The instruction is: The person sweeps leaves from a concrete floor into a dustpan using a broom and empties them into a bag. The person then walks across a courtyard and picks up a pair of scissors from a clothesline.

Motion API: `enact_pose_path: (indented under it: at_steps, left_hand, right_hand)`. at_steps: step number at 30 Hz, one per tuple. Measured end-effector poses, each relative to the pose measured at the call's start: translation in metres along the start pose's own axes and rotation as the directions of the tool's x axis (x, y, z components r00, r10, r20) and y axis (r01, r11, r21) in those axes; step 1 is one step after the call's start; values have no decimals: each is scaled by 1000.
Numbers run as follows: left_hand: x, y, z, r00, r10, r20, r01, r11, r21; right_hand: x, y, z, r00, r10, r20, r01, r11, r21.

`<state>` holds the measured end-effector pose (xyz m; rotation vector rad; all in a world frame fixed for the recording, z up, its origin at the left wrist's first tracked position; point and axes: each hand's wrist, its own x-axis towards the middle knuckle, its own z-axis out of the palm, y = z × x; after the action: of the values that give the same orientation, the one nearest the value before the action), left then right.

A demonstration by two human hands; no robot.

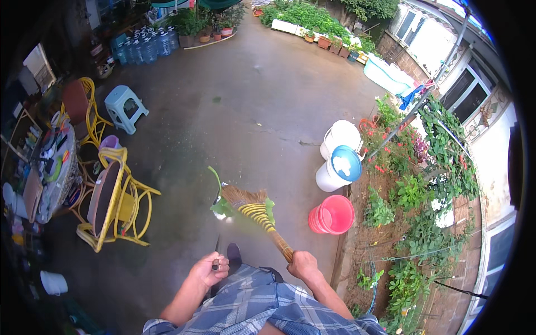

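Observation:
My right hand (304, 265) is wrapped round the short handle of a straw broom (258, 215) bound with yellow and dark bands. The broom slants forward and left, its brown bristles low in front of me. My left hand (210, 269) grips the end of a thin dark handle (217, 243) that runs forward and down; what it carries at its far end is mostly hidden. By that far end, left of the bristles, is a green leaf (222, 207) on a curved stem, with something white below it. Another green leaf (270, 210) is against the broom's right side.
A red bucket (330, 215), a white bucket with a blue basin (345, 163) on top and another white bucket (341, 135) line the planted bed on the right. At left are yellow rattan chairs (114, 204), a cluttered table (53, 167) and a blue stool (125, 107).

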<state>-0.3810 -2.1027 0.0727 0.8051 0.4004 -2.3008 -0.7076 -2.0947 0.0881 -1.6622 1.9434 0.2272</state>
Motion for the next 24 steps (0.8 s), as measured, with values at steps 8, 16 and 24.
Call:
enact_pose_path:
  at_steps: [8, 16, 24]
  left_hand:
    - [144, 134, 144, 997, -77, -23, 80, 982, 169]
    - [310, 242, 272, 998, -12, 58, -3, 970, 242]
    - [417, 344, 423, 979, 182, -96, -167, 975, 146]
  right_hand:
    - [142, -2, -116, 988, 139, -62, -135, 989, 63]
    - [343, 41, -220, 988, 133, -80, -130, 991, 44]
    - [554, 53, -371, 993, -101, -55, 102, 995, 18]
